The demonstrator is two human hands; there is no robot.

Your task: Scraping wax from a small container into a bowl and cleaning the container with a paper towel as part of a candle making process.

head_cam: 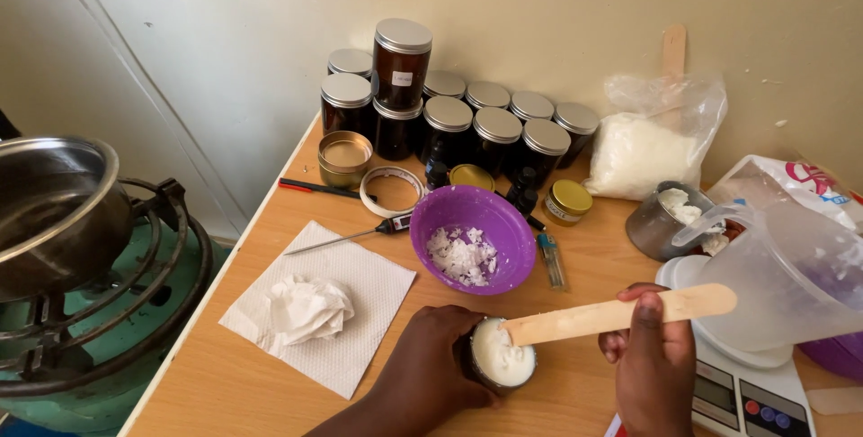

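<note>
My left hand (422, 365) wraps around a small dark jar (500, 358) filled with white wax-like paste, near the table's front edge. My right hand (649, 356) grips a flat wooden stick (620, 313) whose tip rests in the jar's white paste. Just behind the jar sits a purple bowl (474, 236) holding white flakes.
A wooden table (261, 230) carries a white napkin (320, 311) with crumpled tissue, a probe thermometer (360, 234), tape roll (392, 190), several dark lidded jars (449, 127), a bag of white flakes (649, 145), a clear jug (791, 275) on a kitchen scale (746, 392). A metal pot (54, 212) on a stove stands left.
</note>
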